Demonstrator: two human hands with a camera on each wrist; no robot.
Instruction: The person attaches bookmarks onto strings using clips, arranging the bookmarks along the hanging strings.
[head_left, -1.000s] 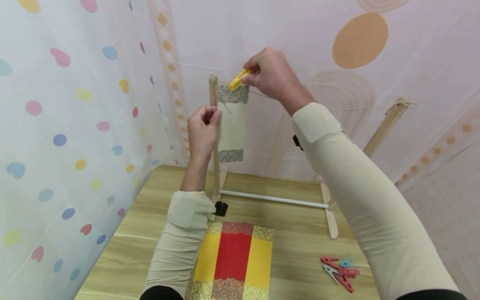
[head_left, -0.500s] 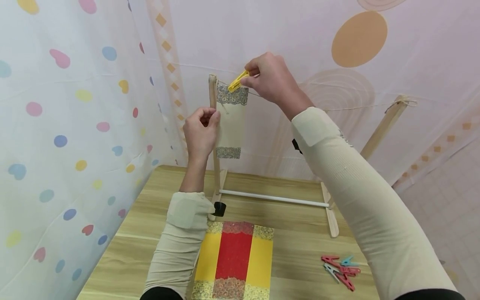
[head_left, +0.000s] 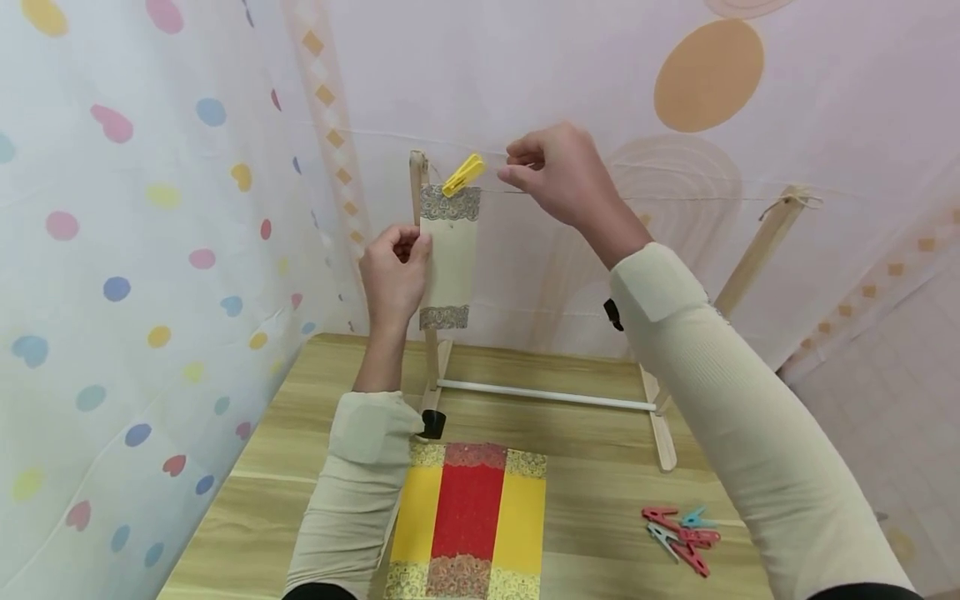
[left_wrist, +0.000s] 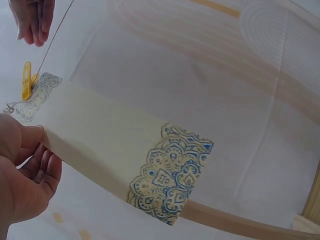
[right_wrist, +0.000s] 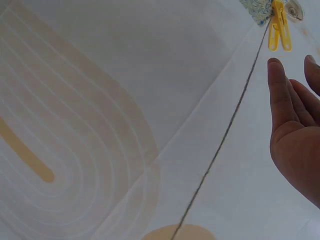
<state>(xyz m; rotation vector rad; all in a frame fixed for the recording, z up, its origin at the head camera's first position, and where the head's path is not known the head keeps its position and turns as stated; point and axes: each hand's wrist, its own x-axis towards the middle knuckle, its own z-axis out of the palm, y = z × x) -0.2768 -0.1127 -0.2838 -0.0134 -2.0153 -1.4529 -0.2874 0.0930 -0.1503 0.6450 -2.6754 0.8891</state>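
Note:
A cream card (head_left: 450, 267) with patterned bands at both ends hangs from the string (right_wrist: 227, 131) near the left post. A yellow clothespin (head_left: 463, 175) sits tilted on its top edge, clamped at the string. My left hand (head_left: 393, 271) pinches the card's left edge between thumb and fingers, a little above mid-height. In the left wrist view the card's lower band (left_wrist: 172, 175) shows blue detail. To the right of the clothespin, my right hand (head_left: 566, 171) is held in the air, apart from it, fingers loosely bent and holding nothing.
The string runs between the left wooden post (head_left: 432, 358) and the right post (head_left: 761, 242), joined low by a white rod (head_left: 547, 396). Red and yellow patterned cards (head_left: 468, 508) lie on the table (head_left: 232, 508). Several red and blue clothespins (head_left: 678, 537) lie at right.
My right hand has let go of the yellow clothespin and drawn back to the right. The clothespin stays on the card and string. My left hand now holds the card's edge.

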